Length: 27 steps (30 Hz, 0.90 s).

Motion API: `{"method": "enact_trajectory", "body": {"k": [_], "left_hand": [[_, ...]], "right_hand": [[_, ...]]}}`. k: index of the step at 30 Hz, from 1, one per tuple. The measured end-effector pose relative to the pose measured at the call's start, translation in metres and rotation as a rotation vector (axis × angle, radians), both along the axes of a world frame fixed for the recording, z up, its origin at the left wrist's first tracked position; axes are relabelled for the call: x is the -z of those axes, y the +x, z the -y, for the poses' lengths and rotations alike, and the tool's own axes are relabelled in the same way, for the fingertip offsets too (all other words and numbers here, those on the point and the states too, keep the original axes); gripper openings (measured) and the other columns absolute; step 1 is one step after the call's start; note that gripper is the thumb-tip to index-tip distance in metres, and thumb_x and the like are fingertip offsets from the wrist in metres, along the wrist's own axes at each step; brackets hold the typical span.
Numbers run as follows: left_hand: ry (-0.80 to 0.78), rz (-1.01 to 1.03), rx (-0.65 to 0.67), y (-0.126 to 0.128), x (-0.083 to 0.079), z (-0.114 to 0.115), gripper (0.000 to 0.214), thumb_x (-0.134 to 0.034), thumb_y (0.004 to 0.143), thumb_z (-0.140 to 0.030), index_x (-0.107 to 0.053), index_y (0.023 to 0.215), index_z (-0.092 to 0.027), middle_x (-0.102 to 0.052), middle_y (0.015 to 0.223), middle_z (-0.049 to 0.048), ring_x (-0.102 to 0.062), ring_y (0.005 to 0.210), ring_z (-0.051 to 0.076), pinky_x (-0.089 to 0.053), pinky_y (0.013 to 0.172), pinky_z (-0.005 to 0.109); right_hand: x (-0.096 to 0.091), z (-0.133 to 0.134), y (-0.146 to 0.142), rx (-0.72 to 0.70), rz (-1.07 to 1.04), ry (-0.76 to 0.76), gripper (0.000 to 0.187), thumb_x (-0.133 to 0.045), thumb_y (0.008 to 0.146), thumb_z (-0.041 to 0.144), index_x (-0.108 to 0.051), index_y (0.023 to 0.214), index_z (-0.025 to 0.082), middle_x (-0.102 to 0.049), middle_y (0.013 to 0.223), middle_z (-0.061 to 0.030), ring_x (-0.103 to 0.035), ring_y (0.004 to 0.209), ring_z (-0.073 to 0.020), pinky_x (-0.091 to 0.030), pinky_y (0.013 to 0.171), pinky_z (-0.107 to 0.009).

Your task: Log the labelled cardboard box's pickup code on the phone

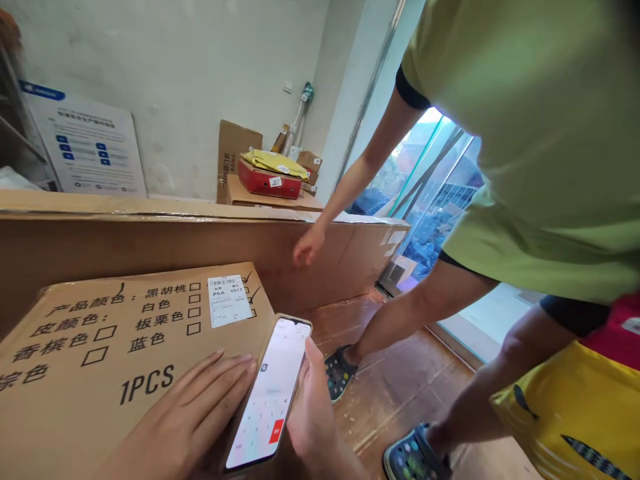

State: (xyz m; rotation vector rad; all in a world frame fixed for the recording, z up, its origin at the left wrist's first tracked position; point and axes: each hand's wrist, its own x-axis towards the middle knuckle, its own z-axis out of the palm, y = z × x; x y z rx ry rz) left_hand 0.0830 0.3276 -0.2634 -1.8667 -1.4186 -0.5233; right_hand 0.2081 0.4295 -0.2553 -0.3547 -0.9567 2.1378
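My left hand [187, 417] lies flat, fingers stretched out, on top of a brown cardboard box [90, 347] printed with black characters and "1PCS". A white shipping label [229, 300] is stuck near the box's far edge. My right hand [313, 413] grips a smartphone [270, 393] with a lit screen, held tilted just over the box's right corner. Another person in a yellow-green shirt [540, 133] bends over at the right; that person's hand [309, 245] reaches toward a long flat carton [165, 243] behind my box.
A stack of parcels, with a red box [269, 180] and a yellow bag, sits by the back wall. A printed board [87, 143] leans at the left. The wooden floor [400, 373] holds the other person's feet in patterned clogs [337, 370]. Glass panels stand at the right.
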Motion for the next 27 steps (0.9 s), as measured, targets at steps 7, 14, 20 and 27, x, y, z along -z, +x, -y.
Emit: {"method": "enact_trajectory", "body": {"k": [7, 14, 20, 27], "left_hand": [[-0.065, 0.228, -0.036, -0.005, 0.003, 0.005, 0.097, -0.059, 0.065, -0.061, -0.022, 0.14, -0.014, -0.059, 0.122, 0.0128, -0.054, 0.113, 0.026, -0.05, 0.094, 0.042], [-0.089, 0.446, -0.034, -0.001, 0.01, 0.008, 0.094, -0.066, 0.061, -0.055, -0.024, 0.139, -0.023, -0.053, 0.13, 0.0081, -0.048, 0.12, 0.027, -0.039, 0.104, 0.043], [-0.067, 0.494, -0.027, 0.003, 0.01, 0.007, 0.094, -0.065, 0.061, -0.058, -0.024, 0.139, -0.026, -0.055, 0.126, 0.0078, -0.049, 0.118, 0.028, -0.042, 0.101, 0.047], [-0.096, 0.257, -0.042, -0.006, 0.004, 0.006, 0.093, -0.062, 0.066, -0.057, -0.022, 0.14, -0.017, -0.057, 0.125, 0.011, -0.053, 0.114, 0.027, -0.047, 0.096, 0.045]], "right_hand": [[-0.011, 0.009, 0.02, -0.149, -0.087, 0.14, 0.064, -0.059, 0.064, 0.024, -0.039, 0.123, 0.018, -0.06, 0.121, -0.01, -0.052, 0.114, -0.03, -0.033, 0.102, -0.046], [-0.008, 0.004, 0.029, -0.282, 0.014, 0.16, 0.086, -0.055, 0.059, 0.014, -0.016, 0.136, 0.021, -0.053, 0.132, -0.0102, -0.047, 0.122, -0.0284, -0.033, 0.103, -0.047], [0.004, 0.009, 0.021, -0.259, -0.059, 0.086, 0.093, -0.061, 0.049, 0.022, -0.018, 0.132, 0.02, -0.059, 0.124, -0.0133, -0.054, 0.113, -0.0341, -0.033, 0.102, -0.053], [0.01, 0.008, 0.019, -0.253, -0.049, 0.071, 0.095, -0.063, 0.052, 0.023, -0.013, 0.133, 0.022, -0.062, 0.118, -0.0135, -0.061, 0.101, -0.0319, -0.042, 0.092, -0.05]]}}
